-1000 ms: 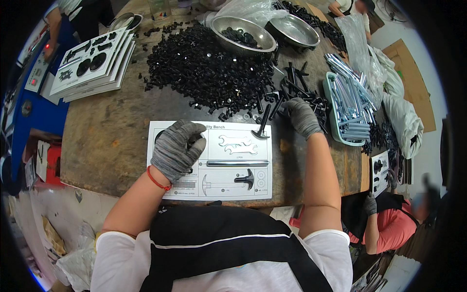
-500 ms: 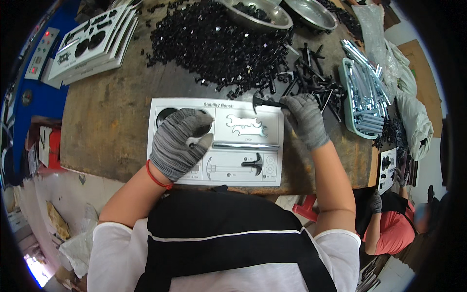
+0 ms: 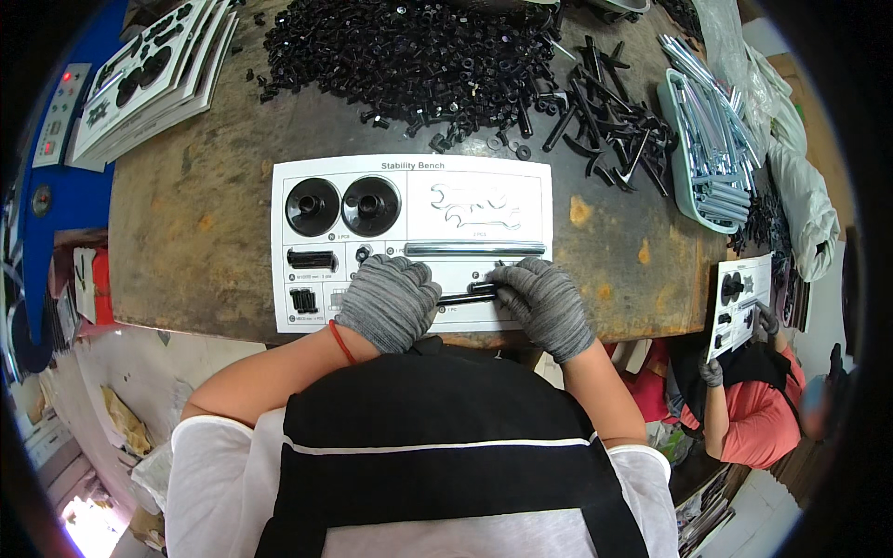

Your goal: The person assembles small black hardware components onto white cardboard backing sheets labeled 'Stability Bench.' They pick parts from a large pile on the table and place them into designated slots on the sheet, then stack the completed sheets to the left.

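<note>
Bar (image 3: 460, 299), black, lies between my hands over the lower part of the white card (image 3: 532, 175); long axis left-right; my right hand (image 3: 551, 302) pinches its right end; left hand (image 3: 389, 294) curled by the other end, can't tell if gripping.

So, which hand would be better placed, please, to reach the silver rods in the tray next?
Probably the right hand: it is nearer the pale green tray, though busy at a black bar. The left hand lies farther away, over the white card.
</note>
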Tool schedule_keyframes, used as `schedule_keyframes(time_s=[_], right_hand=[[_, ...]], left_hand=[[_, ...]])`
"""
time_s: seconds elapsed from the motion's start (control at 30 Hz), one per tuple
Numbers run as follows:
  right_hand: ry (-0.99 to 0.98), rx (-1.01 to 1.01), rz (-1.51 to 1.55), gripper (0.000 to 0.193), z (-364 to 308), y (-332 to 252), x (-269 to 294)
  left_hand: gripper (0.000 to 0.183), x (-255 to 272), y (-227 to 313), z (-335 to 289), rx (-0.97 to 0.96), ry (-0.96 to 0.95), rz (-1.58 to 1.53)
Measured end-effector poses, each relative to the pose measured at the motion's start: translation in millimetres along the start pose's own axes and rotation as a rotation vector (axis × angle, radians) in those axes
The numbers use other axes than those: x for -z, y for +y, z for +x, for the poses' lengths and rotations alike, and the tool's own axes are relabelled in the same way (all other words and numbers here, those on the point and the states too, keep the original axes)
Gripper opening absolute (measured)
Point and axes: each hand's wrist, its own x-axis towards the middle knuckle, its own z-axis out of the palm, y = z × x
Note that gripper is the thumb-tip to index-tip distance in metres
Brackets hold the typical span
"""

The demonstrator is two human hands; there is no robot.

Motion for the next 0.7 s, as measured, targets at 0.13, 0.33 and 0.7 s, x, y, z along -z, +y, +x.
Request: schedule_keyframes(time_s=[0.13,0.33,0.7], right_hand=[[-0.007,-0.001,0.023,0.021,-1,0,0],[0.16,0.151,0.089,0.026,35,-17,70],[0.144,-0.174,-0.531,0.027,382,34,180]], left_hand=[[0.022,4,-2,0,0.008,0.094,0.022],[0.031,27,-27,-27,0.047,0.565,-0.13],[0.025,-9,-183,-107,1.003,0.924,-0.23]])
